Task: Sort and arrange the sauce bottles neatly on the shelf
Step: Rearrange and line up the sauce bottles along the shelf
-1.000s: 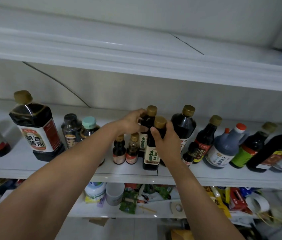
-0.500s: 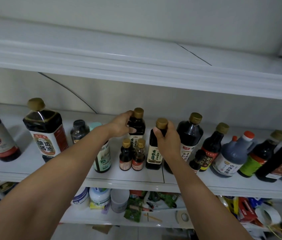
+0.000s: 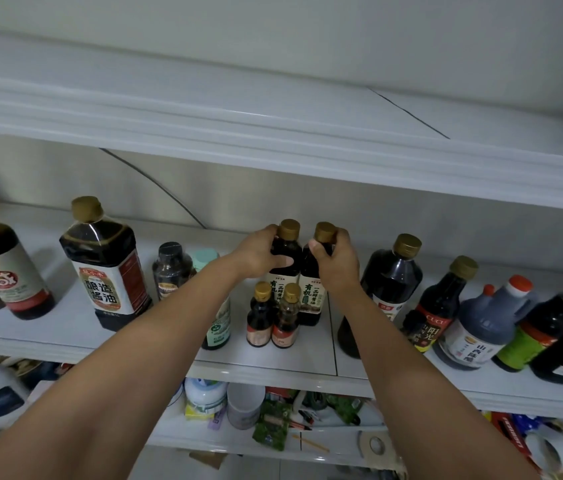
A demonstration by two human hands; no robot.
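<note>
Two matching slim dark sauce bottles with gold caps and cream labels stand side by side at the middle of the white shelf (image 3: 307,358). My left hand (image 3: 261,254) grips the left twin bottle (image 3: 285,252) at its shoulder. My right hand (image 3: 337,261) grips the right twin bottle (image 3: 313,296) around its neck. In front of them stand two tiny bottles (image 3: 275,317) with gold caps. A green-labelled bottle (image 3: 217,327) is partly hidden behind my left forearm.
Left on the shelf stand a big square soy bottle (image 3: 107,268), a round red-labelled bottle (image 3: 3,268) and a small dark jar (image 3: 171,268). Right are a large dark bottle (image 3: 391,282), a red-labelled bottle (image 3: 437,306), a grey jug (image 3: 484,323) and more. The lower shelf (image 3: 273,417) is cluttered.
Both hands kept hold of the twin bottles; the left one shifted left and back, then came to stand tight beside the right one, both further back on the shelf. The camera panned.
</note>
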